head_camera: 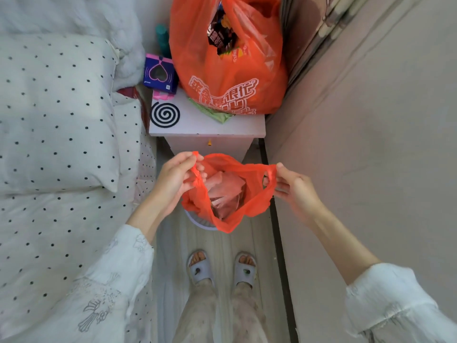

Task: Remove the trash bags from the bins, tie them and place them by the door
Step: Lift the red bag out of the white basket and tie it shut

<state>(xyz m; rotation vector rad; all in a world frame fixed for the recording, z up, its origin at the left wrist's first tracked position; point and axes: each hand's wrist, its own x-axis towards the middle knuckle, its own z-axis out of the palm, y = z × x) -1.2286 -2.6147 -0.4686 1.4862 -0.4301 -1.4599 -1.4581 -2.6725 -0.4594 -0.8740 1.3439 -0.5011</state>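
We have the small thin orange plastic trash bag (pixel 230 194) up in both hands, hanging just above the pale round bin (pixel 201 222), whose rim peeks out under the bag's bottom, right in front of the white bedside cabinet (pixel 207 125). Left hand (pixel 176 180) has its fingers curled round the bunched left handle loop; right hand (pixel 295 188) pinches the right handle between thumb and fingers, loop stretched flat. Bag mouth gapes open between them, pinkish crumpled paper or wrappers inside, exact contents unclear. Step in hand looks like lift-out turning into the tie. To do it well we first lift until the bag bottom clears the bin rim, then bring the two handles together over the middle so the mouth closes before crossing them. We keep the pull even on both loops, since the film is thin and likely tears or stretches if one side takes the load. We gather the right loop into a bunch like the left one for a tighter knot. The big orange printed shopping bag (pixel 230 58) sits on top of the cabinet, well apart, so we leave it alone.
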